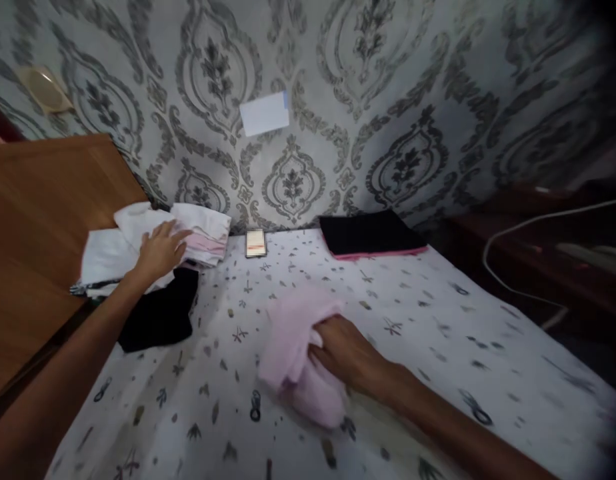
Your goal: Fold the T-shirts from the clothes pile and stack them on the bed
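My right hand (343,350) is closed on a pale pink cloth (301,347), bunched over the middle of the bed; its edges look slightly blurred. At the left, my left hand (161,250) rests with fingers spread on a pile of white cloths (108,255). Beside those fingers, a folded white and pink stack (205,230) lies against the wall side. A black folded cloth (161,313) sits just below the pile, partly behind my left forearm.
A patterned white sheet (228,400) covers the bed. Along the wall lie a small phone-like rectangle (255,243) and a black cloth with pink edging (371,233). A wooden board (53,200) stands at the left. A white cable (493,257) hangs at the right.
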Demonstrator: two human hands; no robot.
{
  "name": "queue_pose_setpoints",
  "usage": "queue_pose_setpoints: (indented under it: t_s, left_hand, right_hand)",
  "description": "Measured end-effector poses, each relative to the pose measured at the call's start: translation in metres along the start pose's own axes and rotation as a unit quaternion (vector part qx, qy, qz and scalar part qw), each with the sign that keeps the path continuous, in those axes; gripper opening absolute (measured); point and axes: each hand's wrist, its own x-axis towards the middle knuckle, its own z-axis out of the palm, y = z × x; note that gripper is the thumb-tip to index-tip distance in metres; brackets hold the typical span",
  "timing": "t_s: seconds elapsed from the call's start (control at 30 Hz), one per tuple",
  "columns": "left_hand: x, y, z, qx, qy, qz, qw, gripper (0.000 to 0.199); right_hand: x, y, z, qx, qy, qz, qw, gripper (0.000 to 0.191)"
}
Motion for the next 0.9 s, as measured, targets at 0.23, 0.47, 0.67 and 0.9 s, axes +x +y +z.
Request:
queue_pose_setpoints:
  t_s: [0.23,0.47,0.67,0.9]
  left_hand:
    - [-0.092,0.111,-0.007,-0.332,-0.301,0.277,0.850,0.062]
    - [-0.165,0.072,0.022,-0.234,-0.317,0.241,0.887,0.046]
    - [-0.197,0.084,0.018,-0.130,-0.146,0.158,0.968,0.047]
    - [-0.232,0.147,0.017,-0.034,-0.208,0.206,0.955,0.021]
  right_hand:
    - [-0.029,-0.085,0.002,-0.142,-0.134,-0.303,0.933,0.025]
    - [-0.103,-0.075,-0.016,0.037,-0.180,-0.102,0.978,0.049]
    - [-0.136,-0.080,-0.026,0.104,-0.131,0.107,0.980,0.062]
    - [-0.138,-0.099,-0.023,0.086,-0.244,0.022,0.966,0.039]
